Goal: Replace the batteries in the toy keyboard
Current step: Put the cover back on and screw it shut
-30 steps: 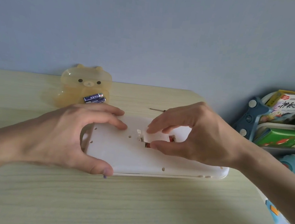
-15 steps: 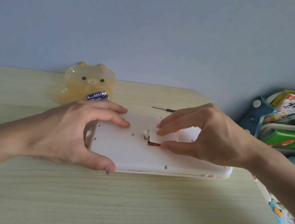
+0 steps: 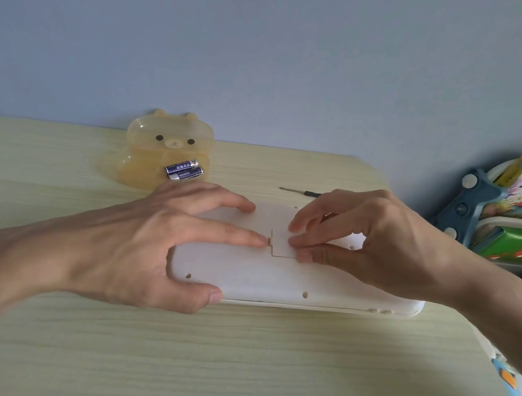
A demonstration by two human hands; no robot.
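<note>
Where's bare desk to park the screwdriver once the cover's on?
Widest bare patch: the near strip of the desk in front of the toy keyboard. Also far left, left of the bear case. Crowded: the back, where the batteries and screwdriver lie, and mid-desk under both hands.

two hands [image 3: 143,245] [image 3: 371,247], one toy keyboard [image 3: 262,279], two batteries [image 3: 183,171], one screwdriver [image 3: 300,191], one bear case [image 3: 163,152]

Soft, even daylight fills the scene, moderately dim with a cool cast on the wall [image 3: 264,57]. Broad, blurry shadows fall on the table [image 3: 178,363] toward the camera beneath both forearms. No glare shows; the white toy keyboard [image 3: 262,279] looks slightly washed out. Focus is soft overall, and the wide lens bends the table's far edge and smears the right corner.
</note>
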